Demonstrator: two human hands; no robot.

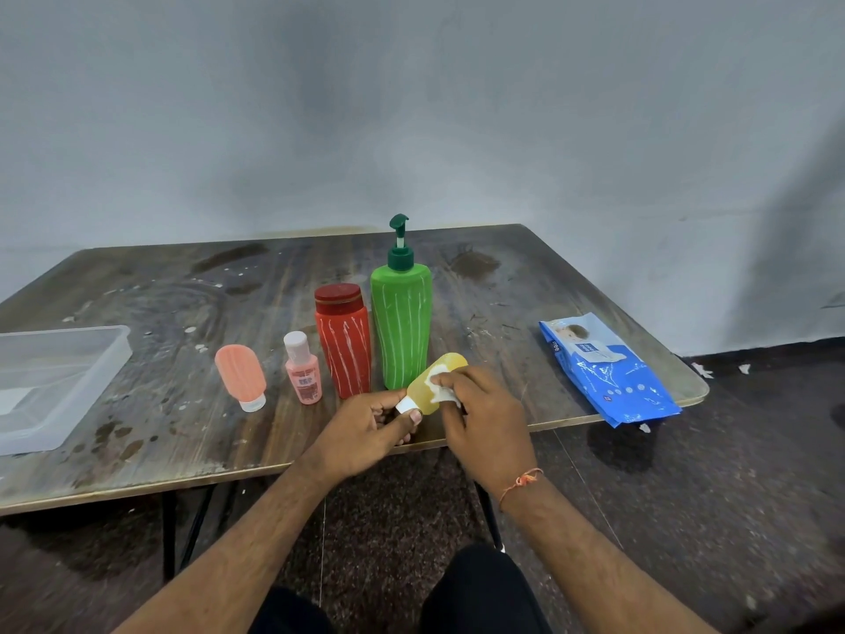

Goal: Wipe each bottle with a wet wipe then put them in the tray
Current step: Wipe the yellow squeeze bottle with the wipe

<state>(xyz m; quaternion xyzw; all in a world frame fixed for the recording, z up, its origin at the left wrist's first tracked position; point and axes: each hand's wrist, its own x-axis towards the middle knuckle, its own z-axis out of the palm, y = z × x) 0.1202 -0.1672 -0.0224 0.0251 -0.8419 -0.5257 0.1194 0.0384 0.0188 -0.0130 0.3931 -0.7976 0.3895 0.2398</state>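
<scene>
Four bottles (343, 339) stand beside tray (108, 359).

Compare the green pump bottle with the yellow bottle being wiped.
The green pump bottle stands upright on the table, untouched; the yellow bottle is tilted, held by the left hand. Green is much taller, with a pump; yellow has a white cap. Only yellow has the wet wipe on it.

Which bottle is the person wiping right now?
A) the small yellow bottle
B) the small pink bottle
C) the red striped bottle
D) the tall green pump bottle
A: the left hand holds the small yellow bottle by its white cap end while the right hand presses a white wet wipe against it; the other bottles stand untouched on the table.
</scene>
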